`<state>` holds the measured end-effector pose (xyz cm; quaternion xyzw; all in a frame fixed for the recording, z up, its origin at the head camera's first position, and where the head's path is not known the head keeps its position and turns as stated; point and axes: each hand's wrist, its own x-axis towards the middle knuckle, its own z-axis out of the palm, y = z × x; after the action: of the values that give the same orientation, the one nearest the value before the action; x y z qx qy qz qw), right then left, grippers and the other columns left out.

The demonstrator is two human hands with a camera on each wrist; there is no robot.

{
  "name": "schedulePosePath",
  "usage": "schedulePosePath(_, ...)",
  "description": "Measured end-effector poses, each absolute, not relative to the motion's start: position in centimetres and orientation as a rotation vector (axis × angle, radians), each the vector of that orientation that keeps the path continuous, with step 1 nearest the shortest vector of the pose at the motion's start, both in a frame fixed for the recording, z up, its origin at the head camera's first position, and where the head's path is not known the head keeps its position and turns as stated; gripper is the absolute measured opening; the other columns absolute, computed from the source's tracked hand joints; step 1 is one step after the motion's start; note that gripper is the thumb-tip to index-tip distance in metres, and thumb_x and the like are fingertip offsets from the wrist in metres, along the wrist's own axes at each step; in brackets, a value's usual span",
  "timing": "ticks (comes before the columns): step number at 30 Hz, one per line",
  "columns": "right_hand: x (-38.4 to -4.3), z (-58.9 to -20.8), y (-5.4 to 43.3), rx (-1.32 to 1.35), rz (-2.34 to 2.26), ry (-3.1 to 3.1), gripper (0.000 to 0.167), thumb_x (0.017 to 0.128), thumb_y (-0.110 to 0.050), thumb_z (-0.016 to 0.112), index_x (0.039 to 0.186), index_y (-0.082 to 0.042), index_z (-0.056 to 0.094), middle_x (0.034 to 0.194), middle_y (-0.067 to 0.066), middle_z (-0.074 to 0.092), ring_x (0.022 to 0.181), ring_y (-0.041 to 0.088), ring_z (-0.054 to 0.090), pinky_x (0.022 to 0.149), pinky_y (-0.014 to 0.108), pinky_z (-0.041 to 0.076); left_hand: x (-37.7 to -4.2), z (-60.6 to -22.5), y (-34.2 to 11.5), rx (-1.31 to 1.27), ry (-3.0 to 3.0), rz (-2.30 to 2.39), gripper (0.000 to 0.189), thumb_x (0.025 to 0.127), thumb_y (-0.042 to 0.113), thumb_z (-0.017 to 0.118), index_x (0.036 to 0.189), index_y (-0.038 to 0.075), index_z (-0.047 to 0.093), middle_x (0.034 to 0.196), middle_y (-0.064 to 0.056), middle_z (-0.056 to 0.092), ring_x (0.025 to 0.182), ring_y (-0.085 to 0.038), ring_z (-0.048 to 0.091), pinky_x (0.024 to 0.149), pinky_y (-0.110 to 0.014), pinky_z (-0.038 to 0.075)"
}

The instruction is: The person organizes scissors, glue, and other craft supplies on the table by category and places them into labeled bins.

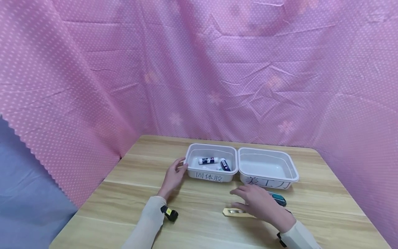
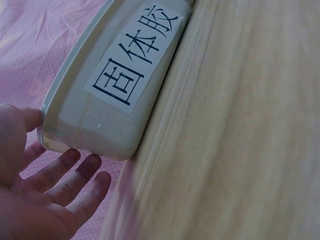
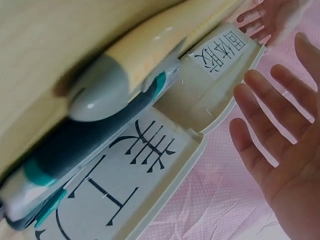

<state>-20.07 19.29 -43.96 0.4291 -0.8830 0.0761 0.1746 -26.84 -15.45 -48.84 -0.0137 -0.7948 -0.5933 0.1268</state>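
My left hand (image 1: 172,176) touches the left end of a white plastic box (image 1: 194,168) with a paper label. In the left wrist view its thumb meets the rim and the other fingers extend loosely beside the end wall. Inside that box lie glue sticks (image 1: 208,160) with dark blue and white wrappers. My right hand (image 1: 261,205), fingers spread and holding nothing, hovers above two utility knives. One is a yellow utility knife (image 1: 231,212) with a grey end (image 3: 102,90); the other is a dark utility knife with teal parts (image 1: 278,199). The hand partly hides both in the head view.
A second labelled white box (image 1: 264,167) stands against the right side of the first, with nothing visible inside. Both boxes rest on a wood-grain table (image 1: 199,214). Pink dotted cloth (image 1: 199,69) hangs behind and beside the table.
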Motion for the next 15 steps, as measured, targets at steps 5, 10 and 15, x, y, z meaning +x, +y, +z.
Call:
schedulePosePath(5, -18.9, -44.2, 20.5, 1.233, 0.165, -2.525, 0.035, 0.092, -0.042, 0.074, 0.119, -0.02, 0.073, 0.108, -0.006, 0.073, 0.1, 0.016, 0.069, 0.085, 0.04, 0.06, -26.9, -48.8, -15.5, -0.033, -2.318, -1.737, 0.049, 0.104, 0.03, 0.062, 0.149, 0.013, 0.051, 0.142, -0.021, 0.059, 0.124, -0.037, 0.063, 0.105, -0.046, 0.054)
schedulePosePath(10, -18.3, -44.7, 21.8, 1.245, 0.122, -2.478, 0.033, 0.089, -0.038, 0.078, 0.115, -0.019, 0.074, 0.105, -0.006, 0.073, 0.098, 0.018, 0.069, 0.085, 0.04, 0.06, -26.9, -48.7, -15.5, -0.031, -2.31, -1.737, 0.049, 0.103, 0.029, 0.062, 0.148, 0.013, 0.052, 0.141, -0.021, 0.06, 0.123, -0.038, 0.064, 0.105, -0.047, 0.054)
schedulePosePath(15, -18.2, -45.3, 22.8, 1.264, 0.08, -2.473, 0.032, 0.088, -0.038, 0.078, 0.113, -0.019, 0.074, 0.105, -0.005, 0.073, 0.098, 0.019, 0.068, 0.086, 0.041, 0.059, -26.9, -48.7, -15.4, -0.04, -2.3, -1.738, 0.048, 0.103, 0.026, 0.063, 0.148, 0.011, 0.052, 0.14, -0.022, 0.061, 0.122, -0.038, 0.064, 0.105, -0.047, 0.054)
